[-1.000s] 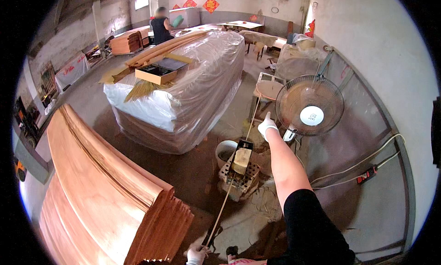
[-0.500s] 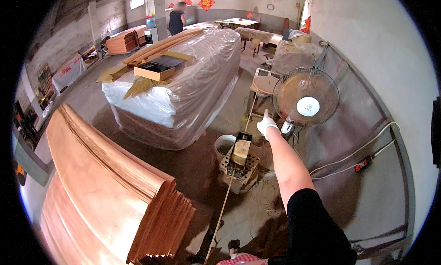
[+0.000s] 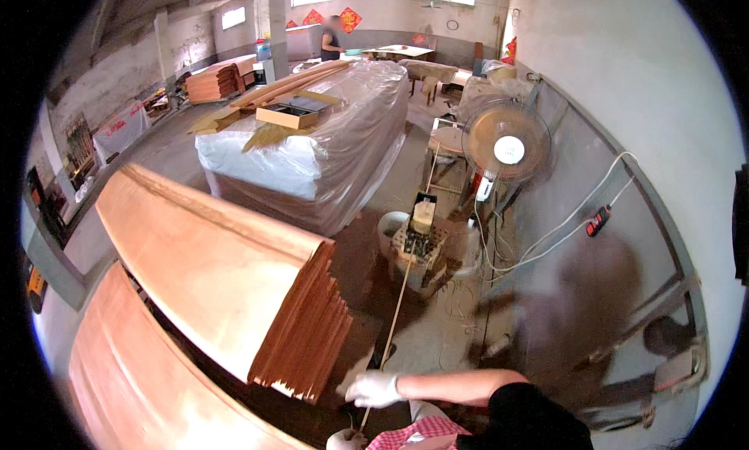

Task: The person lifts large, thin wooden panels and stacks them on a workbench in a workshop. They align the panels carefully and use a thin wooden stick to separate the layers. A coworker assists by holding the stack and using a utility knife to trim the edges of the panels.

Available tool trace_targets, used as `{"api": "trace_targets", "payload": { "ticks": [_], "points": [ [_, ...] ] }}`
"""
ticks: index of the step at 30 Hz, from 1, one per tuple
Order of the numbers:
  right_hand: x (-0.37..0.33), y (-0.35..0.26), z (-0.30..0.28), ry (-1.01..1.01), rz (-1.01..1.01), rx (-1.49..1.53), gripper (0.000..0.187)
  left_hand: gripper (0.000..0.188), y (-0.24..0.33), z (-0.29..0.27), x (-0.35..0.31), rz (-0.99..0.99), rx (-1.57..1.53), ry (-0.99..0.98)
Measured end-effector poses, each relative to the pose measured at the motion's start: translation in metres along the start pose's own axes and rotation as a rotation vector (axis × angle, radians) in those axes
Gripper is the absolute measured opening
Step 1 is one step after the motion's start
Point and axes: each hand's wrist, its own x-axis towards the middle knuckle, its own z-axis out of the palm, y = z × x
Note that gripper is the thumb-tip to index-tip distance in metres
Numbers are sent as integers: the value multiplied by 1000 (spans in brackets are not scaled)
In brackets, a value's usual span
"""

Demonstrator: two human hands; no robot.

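A long, thin pale strip (image 3: 401, 302) runs from the bottom of the view up to a small dark trough-shaped device (image 3: 422, 220) with a pale block in it, on a perforated metal base. My left hand (image 3: 344, 441), in a white glove and cut off by the lower edge, appears closed around the strip's near end. My right hand (image 3: 374, 390), also in a white glove, hangs over the strip just beyond the left one. Its fingers are smeared by motion, and whether they touch the strip is unclear.
Stacked reddish-brown veneer sheets (image 3: 211, 270) stand at left. Beyond lies a plastic-wrapped pile (image 3: 335, 153) bearing a shallow box (image 3: 287, 116). A bucket (image 3: 392, 230) stands by the device; a fan (image 3: 507, 145) and cables (image 3: 538, 255) are at right. A person (image 3: 331, 40) stands far back.
My right hand has come back from pointing out near the fan to low over the strip. My left hand has come into view at the bottom. The whole view has shifted.
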Motion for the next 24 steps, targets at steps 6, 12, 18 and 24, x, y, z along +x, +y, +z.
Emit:
{"api": "trace_targets", "payload": {
  "ticks": [6, 12, 18, 24],
  "points": [
    [40, -131, 150, -387, -5, 33, 33, 19, -79, -41, -126, -77, -157, 38],
    [52, -217, 207, -390, -8, 110, 29, 21, -10, -112, -241, -377, -115, 41],
    [29, -232, 231, -324, 92, 113, 28, 21, -66, -78, -272, -509, -582, 33],
    [34, -267, 243, -418, 15, 121, 29, 18, -143, -67, -325, -424, -424, 149]
  ]
}}
